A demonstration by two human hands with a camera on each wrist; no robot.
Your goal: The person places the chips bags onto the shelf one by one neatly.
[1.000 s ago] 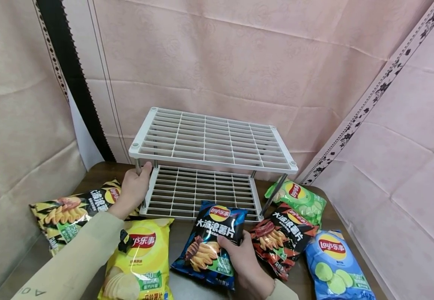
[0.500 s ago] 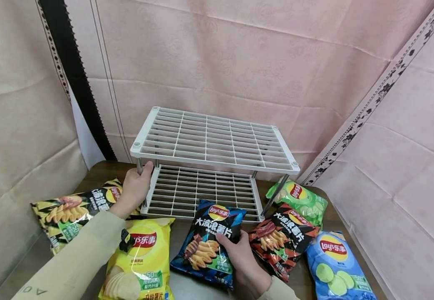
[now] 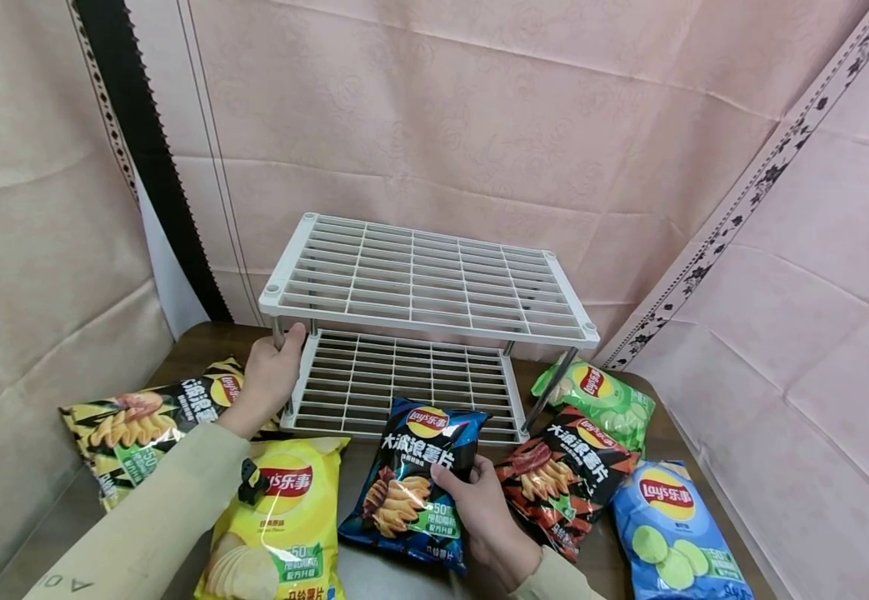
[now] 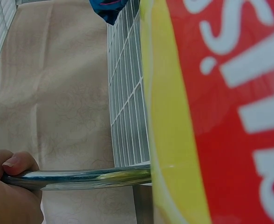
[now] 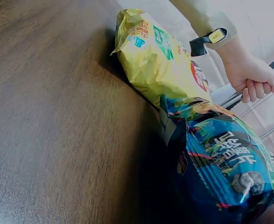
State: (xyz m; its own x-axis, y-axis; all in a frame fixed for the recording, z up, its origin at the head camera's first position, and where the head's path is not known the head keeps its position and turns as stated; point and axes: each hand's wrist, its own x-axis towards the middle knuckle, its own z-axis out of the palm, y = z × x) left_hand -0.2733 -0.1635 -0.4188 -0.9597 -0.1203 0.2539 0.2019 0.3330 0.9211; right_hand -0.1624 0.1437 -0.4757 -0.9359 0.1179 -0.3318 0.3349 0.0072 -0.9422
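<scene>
My left hand (image 3: 272, 373) grips the front left metal post (image 4: 81, 179) of a white two-tier rack (image 3: 434, 328), just under the upper shelf. In the left wrist view its fingers curl round that post. A dark blue bag of chips (image 3: 407, 479) leans slightly in front of the lower shelf, its top overlapping the shelf edge in the head view. My right hand (image 3: 485, 521) holds this bag by its right side, thumb on the front; the fingers behind are hidden. The right wrist view shows the dark blue bag's (image 5: 225, 158) bottom end close over the table.
A yellow chip bag (image 3: 280, 517) lies beneath the left forearm, a black-and-yellow one (image 3: 149, 425) farther left. Red-black (image 3: 572, 475), green (image 3: 602, 404) and light blue (image 3: 677, 533) bags lie right of the rack. Pink cloth (image 3: 479, 125) hangs behind the brown table (image 5: 58, 116).
The dark blue bag and my right hand have shifted slightly left and up in the head view. My left hand stays on the post.
</scene>
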